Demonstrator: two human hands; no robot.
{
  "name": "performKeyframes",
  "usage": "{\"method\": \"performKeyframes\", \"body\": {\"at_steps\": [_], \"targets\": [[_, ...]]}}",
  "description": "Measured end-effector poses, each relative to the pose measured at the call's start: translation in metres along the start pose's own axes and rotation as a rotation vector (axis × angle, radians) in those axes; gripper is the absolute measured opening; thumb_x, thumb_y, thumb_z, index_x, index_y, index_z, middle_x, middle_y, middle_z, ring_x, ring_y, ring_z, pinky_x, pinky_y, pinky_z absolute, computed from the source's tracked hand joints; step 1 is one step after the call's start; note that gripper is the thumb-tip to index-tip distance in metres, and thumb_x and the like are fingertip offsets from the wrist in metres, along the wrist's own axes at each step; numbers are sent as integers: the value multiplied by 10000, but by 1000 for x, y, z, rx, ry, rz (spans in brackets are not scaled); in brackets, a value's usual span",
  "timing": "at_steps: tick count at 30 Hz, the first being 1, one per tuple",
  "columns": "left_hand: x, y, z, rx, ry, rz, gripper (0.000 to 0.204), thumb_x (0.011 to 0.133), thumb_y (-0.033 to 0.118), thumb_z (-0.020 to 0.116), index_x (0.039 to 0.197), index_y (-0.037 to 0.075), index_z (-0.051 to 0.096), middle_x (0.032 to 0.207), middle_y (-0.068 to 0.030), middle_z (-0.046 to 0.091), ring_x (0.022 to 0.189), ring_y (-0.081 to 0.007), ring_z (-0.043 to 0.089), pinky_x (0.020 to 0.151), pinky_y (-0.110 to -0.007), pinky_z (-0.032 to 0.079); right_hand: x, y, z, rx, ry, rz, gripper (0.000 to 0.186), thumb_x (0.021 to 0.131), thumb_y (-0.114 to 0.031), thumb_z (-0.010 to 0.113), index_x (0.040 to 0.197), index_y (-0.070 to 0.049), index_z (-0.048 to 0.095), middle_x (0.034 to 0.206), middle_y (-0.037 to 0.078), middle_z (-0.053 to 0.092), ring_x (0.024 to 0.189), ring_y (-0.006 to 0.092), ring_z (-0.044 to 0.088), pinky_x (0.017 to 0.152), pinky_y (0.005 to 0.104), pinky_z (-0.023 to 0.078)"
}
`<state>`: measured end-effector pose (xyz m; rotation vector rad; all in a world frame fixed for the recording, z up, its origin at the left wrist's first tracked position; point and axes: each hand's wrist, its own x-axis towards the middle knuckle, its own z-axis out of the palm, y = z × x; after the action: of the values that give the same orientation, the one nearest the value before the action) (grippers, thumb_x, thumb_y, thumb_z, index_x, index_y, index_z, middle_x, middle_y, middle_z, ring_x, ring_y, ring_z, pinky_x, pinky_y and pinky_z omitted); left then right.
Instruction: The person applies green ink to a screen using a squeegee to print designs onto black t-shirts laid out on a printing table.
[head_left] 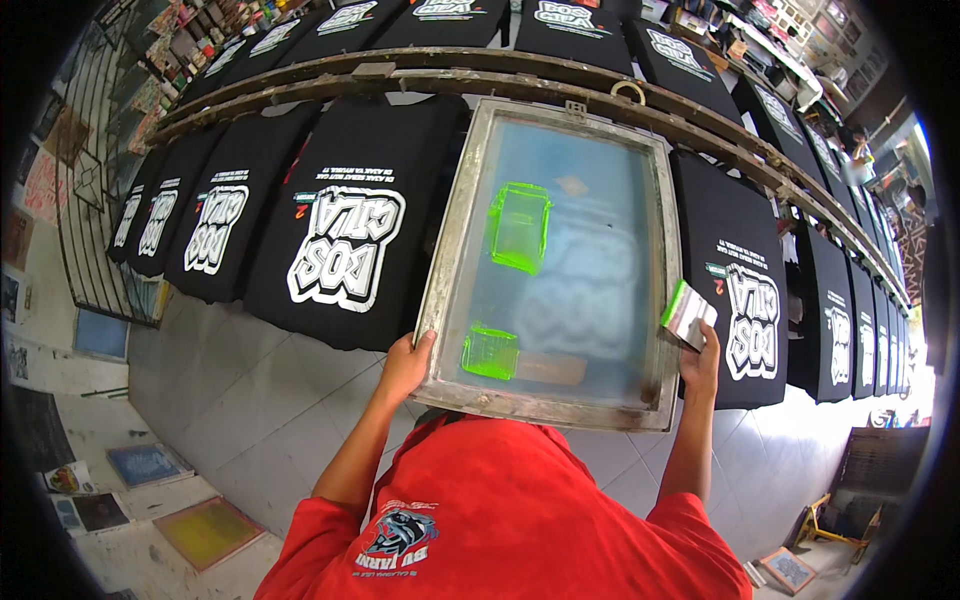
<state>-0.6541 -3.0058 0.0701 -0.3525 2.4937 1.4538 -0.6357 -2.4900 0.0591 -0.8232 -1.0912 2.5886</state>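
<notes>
Two hands are apart, a framed screen (590,255) lying between them. The left hand (403,368) is clamped on its near left edge; the right hand (700,364) grips a green-edged squeegee (690,314), though whether it touches the screen cannot be told. One printed black shirt (400,150) lies beyond the left hand, another (735,225) just right of the right.

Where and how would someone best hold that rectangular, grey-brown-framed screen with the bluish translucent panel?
Likely by the straight, narrow side rails near the bottom, coming from outside at the near end: that end is closest, and the rails lie clear of the bright-green smears. The left hand grips one there.
</notes>
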Motion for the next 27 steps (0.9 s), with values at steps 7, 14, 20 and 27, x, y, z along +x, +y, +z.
{"method": "performKeyframes", "body": {"at_steps": [7,14,20,27], "targets": [[-3,-20,-59,26,21,38,475,933,389,486,996,-63,617,846,-211,658,794,-315,636,735,-386,468,-41,25,40,15,-63,-15,265,867,-163,574,1079,-3,571,1060,84,646,974,199,620,917,340,472],[33,-86,-193,-11,111,78,446,930,388,479,992,-29,625,814,-206,652,770,-316,642,707,-396,470,-83,120,146,111,-160,-49,316,846,-171,601,1122,-21,567,1095,79,644,1006,200,617,919,337,476],[60,-154,-347,143,98,-89,460,939,373,483,925,-67,613,744,-166,614,667,-227,549,655,-389,445,-126,261,255,71,-16,-11,335,779,-189,673,1064,-34,588,983,60,654,898,195,627,856,329,496],[81,-215,-440,43,110,64,487,941,383,470,952,-83,610,771,-157,629,713,-218,566,688,-369,450,-159,339,331,128,-139,90,382,834,-184,603,1169,-15,531,1082,89,617,1000,229,582,935,378,416]]}}
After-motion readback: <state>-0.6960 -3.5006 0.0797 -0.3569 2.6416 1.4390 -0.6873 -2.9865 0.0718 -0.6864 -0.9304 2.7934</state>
